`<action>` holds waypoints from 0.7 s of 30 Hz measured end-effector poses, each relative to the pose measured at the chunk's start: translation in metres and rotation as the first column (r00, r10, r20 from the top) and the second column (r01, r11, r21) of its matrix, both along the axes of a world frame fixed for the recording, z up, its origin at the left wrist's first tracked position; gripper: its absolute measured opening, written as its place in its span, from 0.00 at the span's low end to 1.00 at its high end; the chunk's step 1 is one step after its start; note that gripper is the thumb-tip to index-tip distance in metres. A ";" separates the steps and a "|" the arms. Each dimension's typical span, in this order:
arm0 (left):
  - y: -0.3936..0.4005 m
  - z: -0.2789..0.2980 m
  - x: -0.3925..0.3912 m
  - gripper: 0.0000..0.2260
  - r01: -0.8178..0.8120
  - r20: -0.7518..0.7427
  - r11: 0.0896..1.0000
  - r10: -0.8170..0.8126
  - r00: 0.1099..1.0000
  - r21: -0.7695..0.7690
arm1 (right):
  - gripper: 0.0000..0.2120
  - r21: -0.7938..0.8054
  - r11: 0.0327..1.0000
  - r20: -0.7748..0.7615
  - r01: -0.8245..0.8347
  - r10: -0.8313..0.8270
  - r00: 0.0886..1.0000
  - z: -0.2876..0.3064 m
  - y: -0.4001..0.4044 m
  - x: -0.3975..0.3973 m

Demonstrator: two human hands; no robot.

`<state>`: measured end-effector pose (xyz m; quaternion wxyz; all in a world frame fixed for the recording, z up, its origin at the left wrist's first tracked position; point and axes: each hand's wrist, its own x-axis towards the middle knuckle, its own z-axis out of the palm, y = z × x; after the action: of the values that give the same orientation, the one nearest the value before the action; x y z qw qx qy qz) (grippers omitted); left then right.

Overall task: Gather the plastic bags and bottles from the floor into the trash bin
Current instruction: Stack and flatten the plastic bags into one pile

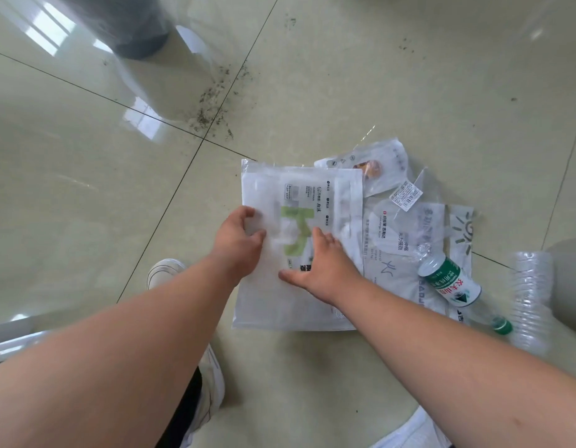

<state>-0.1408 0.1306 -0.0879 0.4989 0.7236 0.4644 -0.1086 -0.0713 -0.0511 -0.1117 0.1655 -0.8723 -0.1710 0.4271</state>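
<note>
Down on the tiled floor (86, 189), the left hand (240, 244) pinches the left edge of a large frosted plastic bag (280, 295) (green print showing), while the right hand (319, 266) lies flat and open on it, gripping nothing. Right of it lie smaller bags (393, 227), a green-labelled bottle (451, 282) and a clear ribbed bottle (532, 299); the dark trash bin (131, 27) stands well apart, top left.

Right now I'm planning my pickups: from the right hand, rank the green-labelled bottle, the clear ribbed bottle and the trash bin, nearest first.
From the right hand:
1. Green-labelled bottle, just to its right.
2. Clear ribbed bottle, farther right.
3. Trash bin, far upper left.
</note>
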 end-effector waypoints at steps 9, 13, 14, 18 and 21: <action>-0.002 0.005 0.001 0.26 0.027 0.024 1.000 -0.027 0.999 -0.002 | 0.31 0.018 0.955 0.203 0.298 -0.295 0.934 -0.005 -0.031 0.017; -0.003 0.005 -0.002 0.14 -0.030 0.027 0.996 0.033 0.999 -0.079 | 0.36 0.218 0.954 0.242 0.205 -0.257 0.936 0.024 -0.015 0.021; -0.005 0.009 -0.002 0.14 -0.045 0.047 0.992 0.050 0.998 -0.116 | 0.37 0.252 0.960 0.209 0.121 -0.176 0.962 0.029 -0.009 0.016; -0.012 0.016 0.002 0.16 -0.090 0.079 0.976 0.107 0.991 -0.199 | 0.44 0.305 0.952 -0.094 -0.026 0.057 0.994 0.035 0.014 -0.009; -0.012 0.012 0.003 0.14 -0.119 0.038 0.988 0.123 0.992 -0.101 | 0.49 0.297 0.955 -0.196 -0.012 0.074 0.978 0.028 0.023 -0.022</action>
<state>-0.1378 0.1185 -0.0761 0.5498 0.6708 0.4905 -0.0849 -0.0933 -0.0282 -0.0838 0.3006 -0.7854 -0.2336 0.4880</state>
